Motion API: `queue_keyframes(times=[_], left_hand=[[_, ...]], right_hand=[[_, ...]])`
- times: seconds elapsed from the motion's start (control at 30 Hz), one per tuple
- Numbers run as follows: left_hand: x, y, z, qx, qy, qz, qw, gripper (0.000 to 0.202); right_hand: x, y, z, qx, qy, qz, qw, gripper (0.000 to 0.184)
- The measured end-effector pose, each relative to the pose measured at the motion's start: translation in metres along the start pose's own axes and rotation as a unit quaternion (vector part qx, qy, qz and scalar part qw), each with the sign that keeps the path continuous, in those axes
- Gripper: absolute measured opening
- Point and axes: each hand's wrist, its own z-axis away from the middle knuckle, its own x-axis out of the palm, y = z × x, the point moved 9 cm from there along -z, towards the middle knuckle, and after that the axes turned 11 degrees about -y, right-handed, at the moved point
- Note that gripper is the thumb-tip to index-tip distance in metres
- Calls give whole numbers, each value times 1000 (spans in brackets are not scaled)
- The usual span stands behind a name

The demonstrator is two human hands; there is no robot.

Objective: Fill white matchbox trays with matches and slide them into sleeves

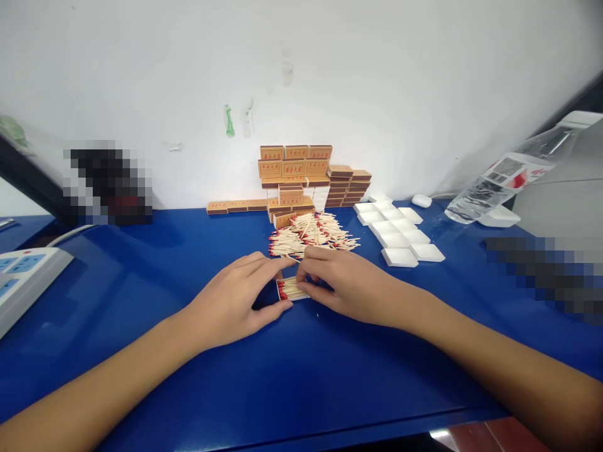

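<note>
A small white matchbox tray [301,297] filled with red-headed matches [287,289] lies on the blue table in front of me. My left hand [235,298] grips its left end, the thumb along the near side and the fingers along the far side. Over the right part of the tray, my right hand [332,276] is closed, its fingertips pinched on the matches; those fingers hide that end. Just beyond both hands spreads a loose pile of matches [313,235], red heads pointing mixed ways.
Closed matchboxes [294,168] are stacked against the wall, with a low row [238,206] to their left. Several empty white trays [398,233] lie at right, near a tilted plastic bottle [509,172] and a white earbud case [421,201]. A power strip [35,282] is at left.
</note>
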Motion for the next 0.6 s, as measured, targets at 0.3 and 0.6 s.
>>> queue_keyframes(times=[0.3, 0.6], left_hand=[[-1, 1, -1, 3, 1, -3, 1000, 48], [-3, 2, -1, 2, 3, 0, 1000, 51]], right_hand=[[0, -6, 2, -39, 2, -12, 999, 15], [-12, -1, 4, -38, 11, -21, 999, 16]])
